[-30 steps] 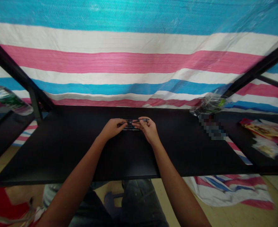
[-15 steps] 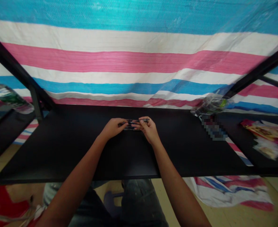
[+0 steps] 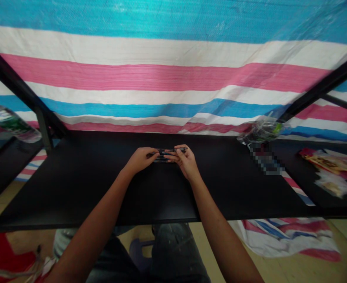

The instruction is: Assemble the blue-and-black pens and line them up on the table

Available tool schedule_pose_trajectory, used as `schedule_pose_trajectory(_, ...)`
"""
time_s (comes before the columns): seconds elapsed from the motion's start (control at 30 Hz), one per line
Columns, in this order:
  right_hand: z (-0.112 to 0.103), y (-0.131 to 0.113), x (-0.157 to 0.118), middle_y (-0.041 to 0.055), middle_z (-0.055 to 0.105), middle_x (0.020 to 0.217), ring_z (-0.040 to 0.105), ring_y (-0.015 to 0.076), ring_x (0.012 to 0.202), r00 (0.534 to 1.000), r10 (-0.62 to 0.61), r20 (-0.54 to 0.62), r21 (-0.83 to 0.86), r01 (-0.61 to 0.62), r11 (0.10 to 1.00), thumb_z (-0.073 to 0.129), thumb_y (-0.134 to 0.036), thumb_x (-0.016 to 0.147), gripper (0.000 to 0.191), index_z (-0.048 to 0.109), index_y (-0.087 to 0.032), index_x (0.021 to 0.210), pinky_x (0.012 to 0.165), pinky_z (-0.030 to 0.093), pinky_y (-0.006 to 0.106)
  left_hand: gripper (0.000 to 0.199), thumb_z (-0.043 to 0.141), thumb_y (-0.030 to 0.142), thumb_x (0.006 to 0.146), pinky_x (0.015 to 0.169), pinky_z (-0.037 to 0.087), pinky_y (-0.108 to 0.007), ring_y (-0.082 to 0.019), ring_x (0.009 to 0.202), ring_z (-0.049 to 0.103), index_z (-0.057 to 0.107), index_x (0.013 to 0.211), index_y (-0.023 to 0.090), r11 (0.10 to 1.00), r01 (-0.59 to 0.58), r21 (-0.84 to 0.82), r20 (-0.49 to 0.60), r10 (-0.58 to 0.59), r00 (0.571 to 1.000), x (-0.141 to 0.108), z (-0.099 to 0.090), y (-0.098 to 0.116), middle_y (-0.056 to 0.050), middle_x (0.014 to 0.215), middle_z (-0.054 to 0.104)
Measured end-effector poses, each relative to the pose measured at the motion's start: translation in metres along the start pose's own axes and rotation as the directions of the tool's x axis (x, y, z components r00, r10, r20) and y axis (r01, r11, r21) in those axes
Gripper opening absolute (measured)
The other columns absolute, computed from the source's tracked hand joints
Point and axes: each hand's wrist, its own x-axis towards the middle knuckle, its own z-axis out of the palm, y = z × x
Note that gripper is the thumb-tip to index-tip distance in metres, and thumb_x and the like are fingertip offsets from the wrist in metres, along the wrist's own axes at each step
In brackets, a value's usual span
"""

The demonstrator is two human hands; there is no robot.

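Note:
Several dark, slim pens (image 3: 162, 154) lie side by side between my two hands, just above or on the black tabletop (image 3: 161, 192). My left hand (image 3: 142, 158) is closed on their left ends, thumb in front. My right hand (image 3: 185, 160) grips the right ends, with thumb and fingers around them and one pen tip poking out past the thumb. The fingers cover much of the pens, and I cannot tell whether the lowest ones touch the table.
A pixelated flat item (image 3: 266, 159) and a crumpled clear plastic bag (image 3: 261, 129) are at the table's right end. Farther right lie snack packets (image 3: 329, 161). At left is a plastic bottle (image 3: 12, 124). Behind hangs a striped tarp (image 3: 149, 76), between black frame bars (image 3: 317, 92).
Both hands keep almost the same place and grip on the pens. The view has shifted very slightly.

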Motion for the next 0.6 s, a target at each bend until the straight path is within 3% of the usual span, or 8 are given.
schedule_pose_trajectory(0.6, -0.008, 0.006, 0.003, 0.0059, 0.079, 0.095, 0.078, 0.0205, 0.075, 0.999, -0.047, -0.028, -0.064, 0.045, 0.997, 0.072, -0.041, 0.087, 0.027, 0.058, -0.023, 0.101, 0.063, 0.060, 0.027, 0.022, 0.062, 0.031, 0.091, 0.069, 0.050, -0.027, -0.017, 0.074, 0.068, 0.076, 0.100, 0.016, 1.000, 0.002, 0.019, -0.030, -0.001, 1.000, 0.000, -0.003, -0.012, -0.007, 0.091, 0.076)
